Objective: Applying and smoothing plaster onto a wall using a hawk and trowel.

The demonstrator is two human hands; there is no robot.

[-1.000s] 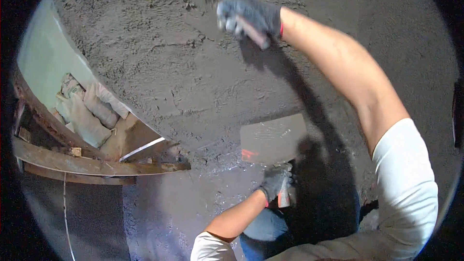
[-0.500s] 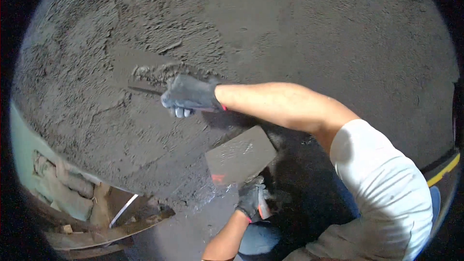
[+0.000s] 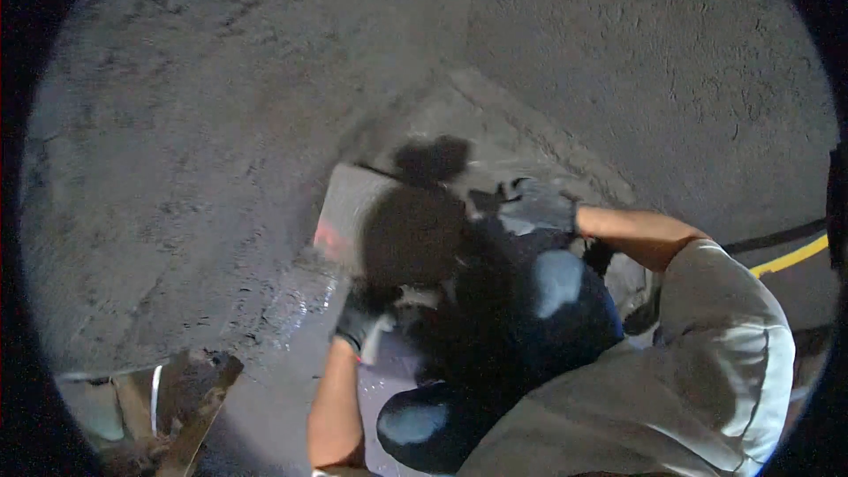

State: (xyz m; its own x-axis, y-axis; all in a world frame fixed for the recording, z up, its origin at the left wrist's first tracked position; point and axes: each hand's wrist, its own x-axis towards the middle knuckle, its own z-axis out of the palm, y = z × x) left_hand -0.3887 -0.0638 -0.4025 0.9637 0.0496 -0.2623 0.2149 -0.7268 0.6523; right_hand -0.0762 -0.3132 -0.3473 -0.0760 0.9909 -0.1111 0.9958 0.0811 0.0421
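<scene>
My left hand (image 3: 358, 318), in a dark glove, is closed at the near edge of a flat rectangular grey board (image 3: 346, 208) with a reddish mark. A round dark shadow covers much of that board. My right hand (image 3: 537, 205), in a grey glove, is low over the wet grey mortar (image 3: 177, 168), right of the board. Its fingers look curled round the trowel, but blur and shadow hide the blade. Beyond the right hand lies a smoother, paler strip of mortar with a raised edge.
My knees (image 3: 565, 287) are bent close below the hands. A yellow strip (image 3: 791, 256) runs along the right side. At the lower left, the mortar ends beside a brown-edged opening (image 3: 190, 402) with a thin white strip (image 3: 156, 399).
My right hand has swept from the far left back to the right, near my knees. My left hand and the board now appear further left in view; the view itself has shifted.
</scene>
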